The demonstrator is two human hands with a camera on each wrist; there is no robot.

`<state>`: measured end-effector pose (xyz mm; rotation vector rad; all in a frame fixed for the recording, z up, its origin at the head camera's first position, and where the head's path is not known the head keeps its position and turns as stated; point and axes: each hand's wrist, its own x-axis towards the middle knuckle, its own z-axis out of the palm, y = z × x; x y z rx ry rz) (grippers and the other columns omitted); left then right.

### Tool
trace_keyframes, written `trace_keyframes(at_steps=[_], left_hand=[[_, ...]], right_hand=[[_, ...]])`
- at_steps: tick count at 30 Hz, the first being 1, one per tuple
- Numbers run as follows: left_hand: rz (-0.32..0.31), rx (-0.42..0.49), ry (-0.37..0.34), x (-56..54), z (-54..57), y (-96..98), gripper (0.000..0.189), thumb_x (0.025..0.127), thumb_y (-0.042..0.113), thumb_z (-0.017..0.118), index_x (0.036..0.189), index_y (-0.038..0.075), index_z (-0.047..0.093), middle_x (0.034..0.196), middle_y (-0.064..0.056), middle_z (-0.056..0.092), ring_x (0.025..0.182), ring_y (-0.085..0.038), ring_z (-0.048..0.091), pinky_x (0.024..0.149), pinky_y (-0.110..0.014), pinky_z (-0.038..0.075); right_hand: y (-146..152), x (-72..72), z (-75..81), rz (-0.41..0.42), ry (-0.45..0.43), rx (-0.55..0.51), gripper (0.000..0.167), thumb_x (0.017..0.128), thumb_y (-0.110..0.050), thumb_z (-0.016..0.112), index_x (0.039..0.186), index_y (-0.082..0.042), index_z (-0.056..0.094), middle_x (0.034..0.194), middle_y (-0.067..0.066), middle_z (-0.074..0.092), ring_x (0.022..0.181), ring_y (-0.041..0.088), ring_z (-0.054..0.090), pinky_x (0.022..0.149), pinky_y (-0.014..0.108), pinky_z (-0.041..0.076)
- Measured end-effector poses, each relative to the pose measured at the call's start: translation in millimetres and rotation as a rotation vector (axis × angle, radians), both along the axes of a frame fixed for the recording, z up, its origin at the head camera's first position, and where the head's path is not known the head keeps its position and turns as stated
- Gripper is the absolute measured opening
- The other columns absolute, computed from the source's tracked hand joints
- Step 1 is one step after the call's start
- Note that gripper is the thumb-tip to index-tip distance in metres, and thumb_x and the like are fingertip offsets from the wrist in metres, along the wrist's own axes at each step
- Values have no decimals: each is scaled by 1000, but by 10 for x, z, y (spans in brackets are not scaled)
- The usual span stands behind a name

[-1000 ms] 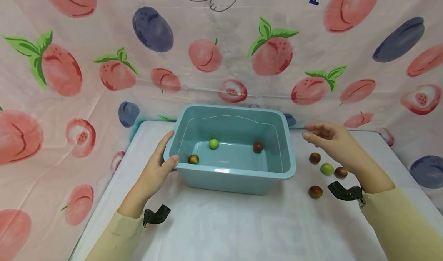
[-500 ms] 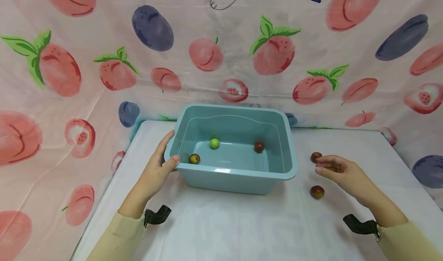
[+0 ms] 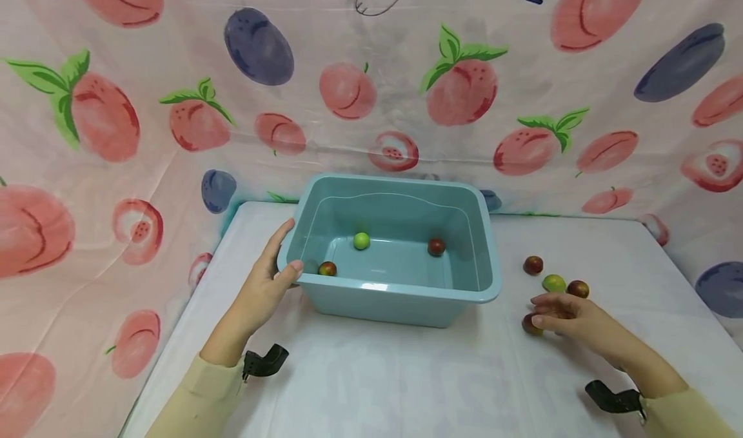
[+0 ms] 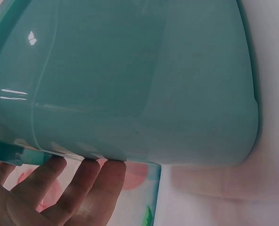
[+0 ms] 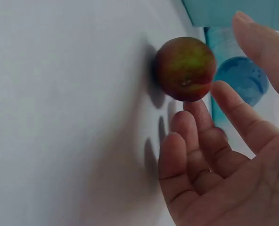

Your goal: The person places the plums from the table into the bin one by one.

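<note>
A light blue plastic basin stands on the white table. My left hand grips its left end, thumb at the rim and fingers along the outer wall; the left wrist view shows these fingers against the wall. My right hand is beside the nearest dark red plum, partly covering it. In the right wrist view this plum lies by the fingertips, with the thumb held apart. Inside the basin are a green plum, a dark red plum and a red-green plum.
Behind my right hand lie a dark red plum, a green plum and another dark plum. A fruit-printed cloth hangs along the table's back and left. Black wrist mounts stick out from both sleeves.
My right hand has moved toward the table's front, from beyond the loose plums to the nearest one. The left hand stays on the basin. The red-green plum inside has turned slightly.
</note>
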<state>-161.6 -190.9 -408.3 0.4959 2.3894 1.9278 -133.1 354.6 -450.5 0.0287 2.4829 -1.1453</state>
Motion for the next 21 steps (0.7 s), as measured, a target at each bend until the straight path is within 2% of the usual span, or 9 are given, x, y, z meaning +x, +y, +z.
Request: trace_keyframes(at_steps=[10,21], left_hand=[[4,-10,12,5,21,5,67,100,28,52,155,37,14,157,0,15,133,-35,36,87,-44,51],[11,-27,9,15,10,10,66,100,28,52,154,38,16,157,-1,17,132,-38,37,86,-45,52]], right_hand=[[-18,-5,-78,3,-14,-8,61,87,-39,71,131,-1,54,116,9,62,100,22,57,77,27,51],[-12,17,-85,14,-29,20,61,84,-39,74,128,-1,55,107,10,58,94,24,51,72,29,49]])
